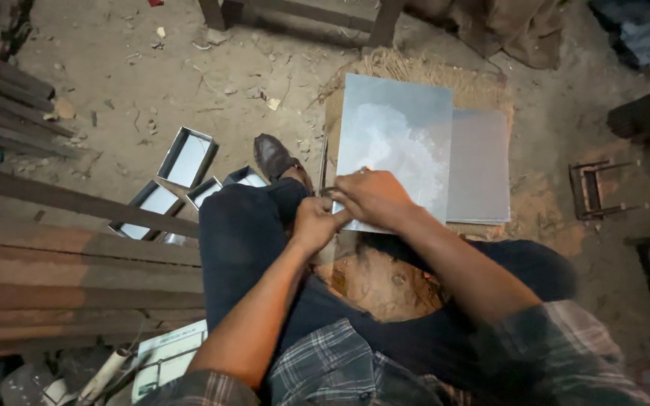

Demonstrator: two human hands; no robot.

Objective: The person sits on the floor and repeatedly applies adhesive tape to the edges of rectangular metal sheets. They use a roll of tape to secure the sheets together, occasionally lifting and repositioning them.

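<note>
My right hand [374, 197] lies on the near left corner of the metal sheet [396, 143], fingers curled over its edge and gripping it. My left hand [316, 224] is closed just beside it, touching the same corner; I cannot tell if it pinches the sheet itself or a small dark tool that shows between the two hands.

The sheet is tilted up from the ground in front of my knees. A second, duller sheet [479, 165] lies flat to the right of it, partly under it. Behind the sheet is a straw mat [430, 74]. To the left of the sheet I see my shoe [274, 156], and further left some open metal trays [187, 158] on the dirt floor. Far left of the sheet are wooden planks [62, 263].
</note>
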